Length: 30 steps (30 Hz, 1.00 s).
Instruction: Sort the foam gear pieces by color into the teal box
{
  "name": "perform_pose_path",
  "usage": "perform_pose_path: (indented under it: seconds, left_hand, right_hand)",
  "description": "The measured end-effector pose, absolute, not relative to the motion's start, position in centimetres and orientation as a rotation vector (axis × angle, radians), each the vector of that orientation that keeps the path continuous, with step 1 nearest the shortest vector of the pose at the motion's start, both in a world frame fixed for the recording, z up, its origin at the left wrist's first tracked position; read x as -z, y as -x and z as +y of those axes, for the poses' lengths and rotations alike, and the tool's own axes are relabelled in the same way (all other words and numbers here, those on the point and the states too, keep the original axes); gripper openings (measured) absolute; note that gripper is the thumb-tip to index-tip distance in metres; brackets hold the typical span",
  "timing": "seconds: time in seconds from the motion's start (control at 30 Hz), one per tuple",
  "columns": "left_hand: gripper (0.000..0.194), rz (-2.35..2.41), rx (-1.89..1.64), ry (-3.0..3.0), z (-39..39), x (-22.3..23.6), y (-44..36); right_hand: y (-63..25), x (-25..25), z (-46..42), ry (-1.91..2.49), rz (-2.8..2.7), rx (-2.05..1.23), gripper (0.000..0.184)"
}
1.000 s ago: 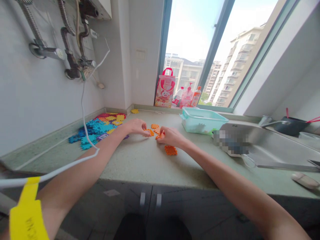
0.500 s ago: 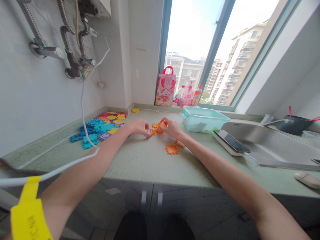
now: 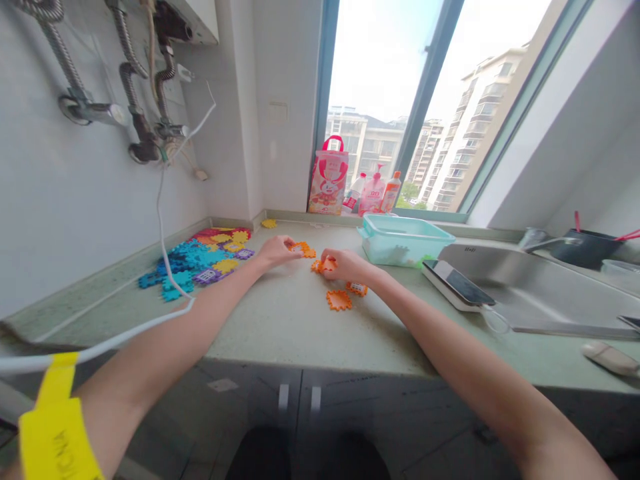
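Several orange pcs w/ jagged, toothed edges show, some pinched in near-closed L hand & R hand

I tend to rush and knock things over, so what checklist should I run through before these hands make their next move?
1. Left hand has its fingers on an orange piece: ok.
2. Right hand has its fingers on a second orange piece: ok.
3. Flat orange piece rests on the counter, apart from both hands: ok.
4. Phone well away from the sink: not ok, it lies right beside it.
5. White cable not touching the left forearm: cannot tell, they overlap in view.
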<state>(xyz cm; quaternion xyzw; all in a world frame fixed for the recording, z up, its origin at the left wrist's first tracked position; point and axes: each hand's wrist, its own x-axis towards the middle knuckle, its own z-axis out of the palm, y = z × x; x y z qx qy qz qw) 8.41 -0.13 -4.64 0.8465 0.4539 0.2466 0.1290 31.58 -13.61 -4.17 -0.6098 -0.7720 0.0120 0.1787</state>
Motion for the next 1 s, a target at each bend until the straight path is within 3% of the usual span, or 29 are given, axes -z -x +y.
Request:
perform_pose_path:
  seconds: [0.2,0.53,1.0]
  left_hand:
    - [0.053,1.590,-0.627,-2.316,1.0,5.0,-11.6]
    - [0.077,1.691,-0.448,-2.466,0.4,4.8,-13.7]
    - [0.060,1.298,-0.285,-2.724,-4.9,4.1,-12.6]
  right_hand:
    - [-31.9,4.0,-14.1,1.697,-2.198,-0.067,0.031]
    - [-34.4,4.2,-13.1,1.727,-2.182,0.118,0.032]
    - [-32.4,3.5,-13.6,1.431,-2.051,0.152,0.030]
